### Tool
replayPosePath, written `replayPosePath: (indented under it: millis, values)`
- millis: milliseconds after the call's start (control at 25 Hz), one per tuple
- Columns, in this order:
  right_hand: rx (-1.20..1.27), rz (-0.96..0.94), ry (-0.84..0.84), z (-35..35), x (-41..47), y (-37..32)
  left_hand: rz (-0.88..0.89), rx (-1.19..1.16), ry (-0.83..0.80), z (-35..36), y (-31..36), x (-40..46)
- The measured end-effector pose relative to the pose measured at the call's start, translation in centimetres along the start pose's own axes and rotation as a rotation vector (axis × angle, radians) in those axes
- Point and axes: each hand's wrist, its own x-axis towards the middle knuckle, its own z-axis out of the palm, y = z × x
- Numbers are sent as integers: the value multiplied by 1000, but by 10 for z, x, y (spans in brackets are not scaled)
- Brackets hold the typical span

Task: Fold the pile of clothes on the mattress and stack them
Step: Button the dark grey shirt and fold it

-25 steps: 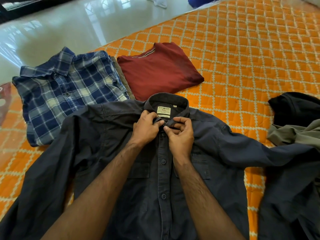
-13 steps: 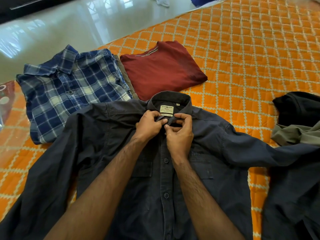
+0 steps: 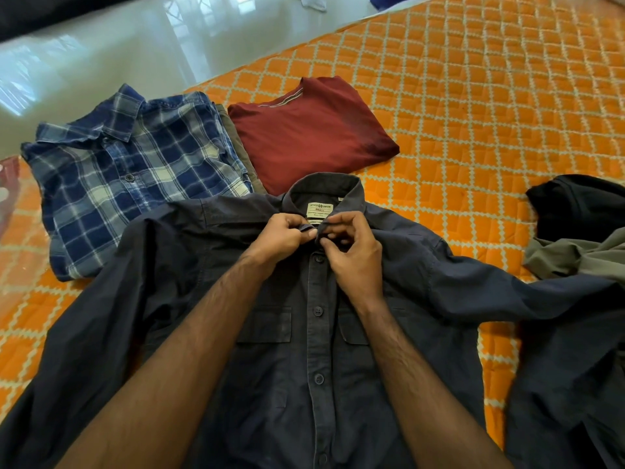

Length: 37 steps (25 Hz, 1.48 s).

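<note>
1. Lying face up on the orange quilted mattress is a dark navy shirt, its buttoned front toward the camera and its sleeves spread out to both sides.
2. The left hand is pinching the left edge of the collar opening, fingers pressed together on the cloth.
3. The right hand is pinching the opposite edge just beside it, thumb and forefinger closed on the fabric at the top button; both hands are nearly touching below the collar label.
4. Sitting folded beyond the collar is a maroon t-shirt, flat on the mattress.
5. Resting to its left is a folded blue plaid shirt, lying on top of an olive garment whose edge is showing between the two.
6. Waiting unfolded at the right edge is a pile with a black garment and a grey-green garment, the navy shirt's sleeve reaching toward it.
7. Shining beyond the mattress is a pale glossy floor.
</note>
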Motion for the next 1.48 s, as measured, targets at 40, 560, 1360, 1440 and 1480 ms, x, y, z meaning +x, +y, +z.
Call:
replayPosePath:
  millis: [40, 560, 1360, 1440, 1480]
  values:
    - [-3, -12, -8, -1, 1, -1, -3, -2, -18, -1, 2, -1]
    - [-11, 41, 33, 14, 8, 12, 156, 362, 254, 18, -16, -1]
    - [-230, -89, 44, 0, -38, 3, 113, 1301, 567, -133, 5, -64]
    - [-261, -83, -6, 8, -50, -10, 103, 1321, 538, -139, 6, -76]
    - [-232, -58, -47, 11, -54, -18, 151, 1285, 530, -138, 8, -83]
